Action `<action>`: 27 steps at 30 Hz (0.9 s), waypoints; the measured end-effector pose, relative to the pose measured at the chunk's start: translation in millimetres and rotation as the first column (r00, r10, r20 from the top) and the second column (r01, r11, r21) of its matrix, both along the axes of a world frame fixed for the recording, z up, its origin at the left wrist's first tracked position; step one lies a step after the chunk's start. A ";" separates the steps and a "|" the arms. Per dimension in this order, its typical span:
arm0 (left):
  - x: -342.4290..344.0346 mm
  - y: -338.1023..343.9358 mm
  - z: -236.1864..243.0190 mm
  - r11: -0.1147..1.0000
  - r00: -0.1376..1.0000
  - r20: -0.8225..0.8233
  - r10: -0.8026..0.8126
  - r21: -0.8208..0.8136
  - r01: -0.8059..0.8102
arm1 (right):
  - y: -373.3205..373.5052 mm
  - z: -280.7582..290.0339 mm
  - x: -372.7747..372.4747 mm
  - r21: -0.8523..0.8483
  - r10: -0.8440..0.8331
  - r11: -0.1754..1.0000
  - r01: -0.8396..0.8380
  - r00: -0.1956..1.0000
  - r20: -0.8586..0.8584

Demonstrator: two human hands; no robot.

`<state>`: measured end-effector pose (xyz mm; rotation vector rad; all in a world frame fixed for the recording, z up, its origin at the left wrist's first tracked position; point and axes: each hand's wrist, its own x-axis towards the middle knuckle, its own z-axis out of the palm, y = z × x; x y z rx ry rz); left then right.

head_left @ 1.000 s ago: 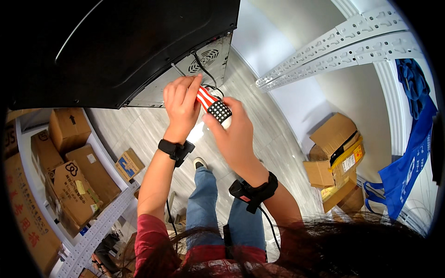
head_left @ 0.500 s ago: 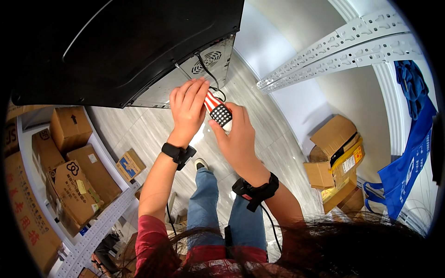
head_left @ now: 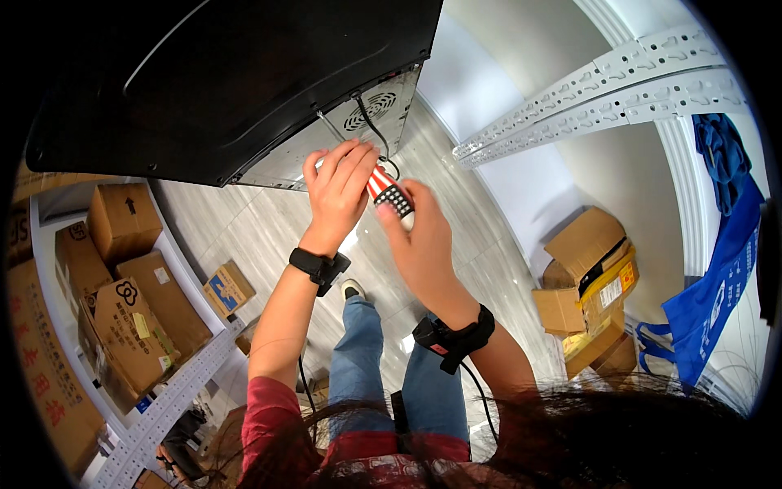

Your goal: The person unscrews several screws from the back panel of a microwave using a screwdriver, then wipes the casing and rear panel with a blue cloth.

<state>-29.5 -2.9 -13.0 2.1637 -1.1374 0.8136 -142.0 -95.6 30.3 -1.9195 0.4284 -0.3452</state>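
Observation:
A black appliance (head_left: 228, 90) fills the upper left, with a metal panel (head_left: 285, 169), round vent and dangling black cable below its edge. A tool (head_left: 384, 186) with a red-and-white striped, star-patterned handle points a thin metal shaft at that edge; its tip's contact is too small to tell. My left hand (head_left: 338, 183) is closed round the upper handle, fingers curled over it. My right hand (head_left: 423, 244) grips the handle's lower end, thumb along it.
Cardboard boxes (head_left: 151, 314) fill a white shelf at left; a small box (head_left: 230, 289) lies on the pale floor. Perforated white rails (head_left: 586, 98) cross the upper right, above open cartons (head_left: 590, 277) and a blue bag (head_left: 705, 310). My legs are below.
Both hands and the handle have shifted slightly right in the picture, along with the appliance's edge. My right hand has turned slightly on the handle. Both hands still hold the tool.

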 end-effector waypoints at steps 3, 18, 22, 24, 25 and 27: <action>-2.7 -0.5 3.2 0.999 1.000 -0.020 0.022 0.044 -0.021 | -0.3 -3.2 1.5 -0.328 -0.005 0.943 0.063 0.985 0.175; -4.0 4.3 -10.4 0.999 0.994 -0.111 -0.015 -0.052 0.009 | 6.7 -11.0 1.8 0.162 0.100 0.985 -0.064 0.968 -0.228; -2.3 5.6 -4.6 0.999 0.994 -0.110 -0.016 -0.030 0.012 | 17.4 -4.9 4.2 -0.193 -0.062 0.978 0.074 0.996 0.065; -3.4 5.1 0.1 1.000 0.993 -0.115 0.003 -0.018 -0.006 | 16.6 -4.1 4.8 -0.127 -0.058 0.990 0.061 0.998 0.023; -3.1 5.7 0.3 0.999 0.992 -0.125 -0.008 -0.035 0.003 | 16.7 -1.6 5.2 -0.094 -0.055 0.994 0.055 0.999 0.000; -2.1 7.6 -0.7 0.997 0.989 -0.145 -0.028 -0.069 0.018 | 8.3 12.6 5.6 0.382 0.116 0.924 0.029 0.929 -0.352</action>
